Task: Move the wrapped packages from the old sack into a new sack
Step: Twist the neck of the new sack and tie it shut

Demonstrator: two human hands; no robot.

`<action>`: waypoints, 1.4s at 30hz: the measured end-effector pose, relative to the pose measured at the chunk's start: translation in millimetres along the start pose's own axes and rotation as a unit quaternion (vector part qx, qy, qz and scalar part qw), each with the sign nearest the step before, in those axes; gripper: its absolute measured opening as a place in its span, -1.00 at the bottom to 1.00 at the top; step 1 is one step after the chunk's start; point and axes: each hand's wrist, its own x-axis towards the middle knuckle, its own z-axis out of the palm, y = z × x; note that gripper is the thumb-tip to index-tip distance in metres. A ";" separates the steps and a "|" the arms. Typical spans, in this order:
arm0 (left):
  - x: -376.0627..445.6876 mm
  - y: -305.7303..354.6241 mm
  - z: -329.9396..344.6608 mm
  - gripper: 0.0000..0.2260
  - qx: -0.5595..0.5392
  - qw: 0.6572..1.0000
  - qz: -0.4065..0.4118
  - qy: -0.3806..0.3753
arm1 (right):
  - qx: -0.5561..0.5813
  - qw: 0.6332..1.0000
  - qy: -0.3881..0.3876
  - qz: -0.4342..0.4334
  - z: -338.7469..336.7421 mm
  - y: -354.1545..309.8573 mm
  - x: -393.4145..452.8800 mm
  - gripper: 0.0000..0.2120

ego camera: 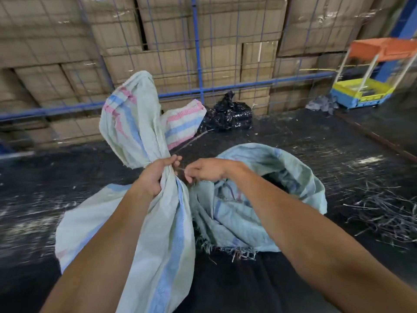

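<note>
Left hand (153, 177) grips the gathered neck of the soft woven sack (158, 233), right hand (203, 171) pinching a thin tie (180, 170) beside it; limp cloth, likely bottom-heavy, best held at the neck.

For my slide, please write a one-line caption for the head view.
Left hand grips the gathered neck of a striped sack while the right hand pinches its tie string.
</note>
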 end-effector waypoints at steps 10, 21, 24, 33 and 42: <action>-4.8 42.8 -90.9 -0.83 0.025 0.998 0.054 0.002 | 0.102 0.987 0.021 0.121 41.8 -31.0 26.8 -0.67; -20.9 64.4 -97.4 -0.90 0.091 0.992 0.076 -0.045 | 0.412 0.895 0.172 0.009 63.8 -83.3 57.4 -0.88; -23.0 67.0 -96.7 -0.89 0.110 0.989 0.090 -0.040 | 0.482 0.852 0.205 0.014 57.1 -83.0 51.8 -0.87; -32.4 71.4 -88.6 -0.89 0.149 0.985 0.082 -0.035 | -0.014 0.929 0.211 0.303 47.0 -16.0 20.2 -0.76; -47.8 68.0 -35.6 -0.81 0.265 0.944 -0.023 -0.195 | 0.210 0.910 0.287 0.213 25.5 -58.1 48.7 -0.85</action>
